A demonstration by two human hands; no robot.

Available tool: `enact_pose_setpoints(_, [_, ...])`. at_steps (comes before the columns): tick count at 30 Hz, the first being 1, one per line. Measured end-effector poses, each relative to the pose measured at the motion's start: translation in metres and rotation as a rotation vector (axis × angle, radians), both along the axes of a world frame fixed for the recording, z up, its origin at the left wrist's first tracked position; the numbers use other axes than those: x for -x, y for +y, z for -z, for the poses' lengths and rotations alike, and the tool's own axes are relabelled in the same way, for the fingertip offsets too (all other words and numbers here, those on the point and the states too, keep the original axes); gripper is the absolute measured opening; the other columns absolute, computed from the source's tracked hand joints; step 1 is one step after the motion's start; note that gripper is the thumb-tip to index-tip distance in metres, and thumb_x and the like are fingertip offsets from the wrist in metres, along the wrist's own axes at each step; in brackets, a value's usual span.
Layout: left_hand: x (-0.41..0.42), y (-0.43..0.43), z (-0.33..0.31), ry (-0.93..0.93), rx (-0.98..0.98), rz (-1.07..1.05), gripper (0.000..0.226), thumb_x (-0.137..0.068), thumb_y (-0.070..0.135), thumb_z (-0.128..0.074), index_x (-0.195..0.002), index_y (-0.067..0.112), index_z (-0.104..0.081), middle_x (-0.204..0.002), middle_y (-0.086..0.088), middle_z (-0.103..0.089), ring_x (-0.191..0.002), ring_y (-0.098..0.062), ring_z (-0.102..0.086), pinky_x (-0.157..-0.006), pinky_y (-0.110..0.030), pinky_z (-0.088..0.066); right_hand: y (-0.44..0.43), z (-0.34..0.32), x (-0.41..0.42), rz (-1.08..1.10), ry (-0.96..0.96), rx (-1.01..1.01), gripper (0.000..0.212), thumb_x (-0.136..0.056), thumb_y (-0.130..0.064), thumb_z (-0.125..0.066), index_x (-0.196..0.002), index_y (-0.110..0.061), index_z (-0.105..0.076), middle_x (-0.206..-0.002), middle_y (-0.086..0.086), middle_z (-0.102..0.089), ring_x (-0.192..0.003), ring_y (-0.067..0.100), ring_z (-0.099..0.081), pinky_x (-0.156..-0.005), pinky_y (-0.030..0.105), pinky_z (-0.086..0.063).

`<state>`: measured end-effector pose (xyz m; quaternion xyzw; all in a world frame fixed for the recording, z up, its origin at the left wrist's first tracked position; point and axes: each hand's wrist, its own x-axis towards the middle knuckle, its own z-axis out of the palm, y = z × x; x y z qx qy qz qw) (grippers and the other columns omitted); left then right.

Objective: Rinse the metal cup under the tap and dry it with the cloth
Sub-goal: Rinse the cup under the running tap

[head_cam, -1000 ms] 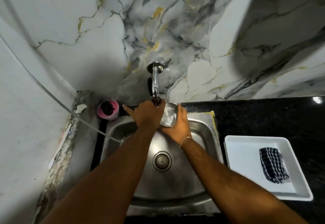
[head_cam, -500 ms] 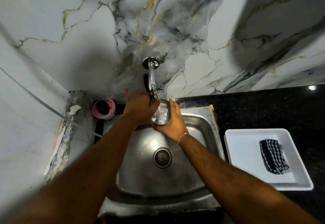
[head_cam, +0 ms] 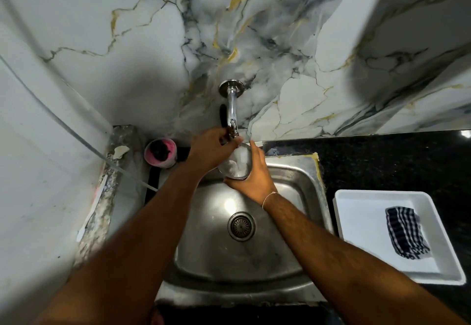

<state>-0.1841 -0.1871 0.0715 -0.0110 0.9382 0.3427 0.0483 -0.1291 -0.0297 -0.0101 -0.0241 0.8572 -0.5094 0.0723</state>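
right hand (head_cam: 254,178) wrapped around metal cup (head_cam: 237,165), centre frame under tap (head_cam: 231,110) | left hand (head_cam: 212,150) fingers closed on tap end | checked cloth (head_cam: 406,233) in white tray (head_cam: 356,210), lower right

At the back left corner of my steel sink (head_cam: 300,184) stands 1 pink tub (head_cam: 160,152) with something dark inside. Right of the sink, on the black counter (head_cam: 382,161), sits 1 white tray (head_cam: 362,222). The drain strainer (head_cam: 241,226) lies mid-basin. Marble-patterned wall (head_cam: 280,31) rises behind.
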Motion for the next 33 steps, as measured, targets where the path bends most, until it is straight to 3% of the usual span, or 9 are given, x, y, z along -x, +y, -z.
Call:
enact_pose_setpoints(2, [-0.001,0.001,-0.002,-0.026,0.002,-0.025,0.069,-0.076,0.086,-0.052,-0.105,0.029,-0.079,-0.099,0.000,-0.079,-0.097,-0.024,-0.074,-0.095,-0.043,-0.059,0.000,0.001,-0.001,0.001,0.021,0.045,0.138,-0.061,-0.038,-0.105,-0.168,-0.031,-0.019,-0.167,-0.011,-0.033,-0.155,0.010,-0.039,-0.126,0.024,-0.038])
enact_pose_setpoints(5, [-0.003,0.000,-0.001,-0.029,-0.003,-0.024,0.074,-0.074,0.088,-0.048,-0.105,0.028,-0.078,-0.098,-0.001,-0.079,-0.096,-0.025,-0.074,-0.096,-0.047,-0.060,0.000,0.000,-0.002,-0.008,0.043,0.093,0.126,-0.059,-0.037,-0.106,-0.156,-0.051,-0.027,-0.160,-0.016,-0.040,-0.148,0.007,-0.046,-0.119,0.019,-0.042])
enact_pose_setpoints(9, [-0.002,0.000,-0.002,-0.046,0.017,-0.006,0.073,-0.076,0.089,-0.048,-0.108,0.030,-0.077,-0.100,-0.001,-0.079,-0.099,-0.026,-0.074,-0.098,-0.049,-0.059,-0.001,-0.006,-0.003,-0.006,0.051,0.114,0.123,-0.059,-0.039,-0.106,-0.139,-0.073,-0.019,-0.156,-0.014,-0.044,-0.145,0.010,-0.051,-0.120,0.029,-0.050])
enact_pose_setpoints(13, [0.000,-0.002,-0.001,-0.056,0.034,0.019,0.068,-0.080,0.087,-0.049,-0.112,0.033,-0.075,-0.102,0.003,-0.077,-0.101,-0.024,-0.073,-0.101,-0.051,-0.057,-0.002,-0.005,-0.004,-0.015,0.042,0.115,0.118,-0.060,-0.043,-0.105,-0.149,-0.053,-0.028,-0.158,-0.014,-0.043,-0.147,0.013,-0.049,-0.122,0.037,-0.051])
enact_pose_setpoints(17, [0.000,-0.003,0.000,-0.055,0.028,0.044,0.059,-0.085,0.083,-0.051,-0.112,0.035,-0.074,-0.105,-0.001,-0.078,-0.105,-0.028,-0.072,-0.104,-0.055,-0.055,-0.002,-0.003,-0.007,-0.020,0.038,0.110,0.117,-0.060,-0.044,-0.104,-0.144,-0.060,-0.024,-0.157,-0.015,-0.043,-0.146,0.011,-0.049,-0.123,0.034,-0.049])
enact_pose_setpoints(20, [0.000,-0.003,0.000,-0.061,0.019,0.054,0.055,-0.083,0.085,-0.050,-0.105,0.039,-0.070,-0.103,0.000,-0.076,-0.107,-0.029,-0.072,-0.105,-0.058,-0.054,-0.002,-0.001,-0.009,-0.004,0.024,0.096,0.118,-0.060,-0.042,-0.104,-0.150,-0.042,-0.028,-0.154,-0.008,-0.046,-0.143,0.015,-0.051,-0.121,0.038,-0.051])
enact_pose_setpoints(23, [0.001,-0.004,0.004,-0.063,0.012,0.063,0.047,-0.084,0.084,-0.051,-0.100,0.043,-0.065,-0.101,0.001,-0.074,-0.107,-0.030,-0.072,-0.106,-0.060,-0.053,-0.001,0.001,-0.010,0.001,0.023,0.083,0.115,-0.061,-0.040,-0.105,-0.148,-0.041,-0.029,-0.152,-0.005,-0.047,-0.141,0.018,-0.053,-0.119,0.042,-0.052])
enact_pose_setpoints(30, [0.006,-0.002,0.005,-0.036,0.059,0.043,0.065,-0.083,0.087,-0.051,-0.115,0.033,-0.068,-0.112,-0.002,-0.078,-0.112,-0.031,-0.071,-0.108,-0.058,-0.051,0.001,0.002,-0.009,0.006,0.003,0.081,0.116,-0.061,-0.041,-0.105,-0.148,-0.040,-0.028,-0.149,-0.007,-0.046,-0.140,0.019,-0.054,-0.117,0.043,-0.054])
enact_pose_setpoints(33, [0.002,0.017,0.010,0.046,0.296,-0.115,0.066,-0.083,0.089,-0.050,-0.109,0.033,-0.070,-0.110,-0.002,-0.082,-0.112,-0.034,-0.073,-0.112,-0.057,-0.043,0.001,0.001,-0.009,0.003,-0.004,0.090,0.118,-0.060,-0.043,-0.105,-0.149,-0.039,-0.027,-0.152,-0.010,-0.045,-0.142,0.018,-0.052,-0.119,0.040,-0.052])
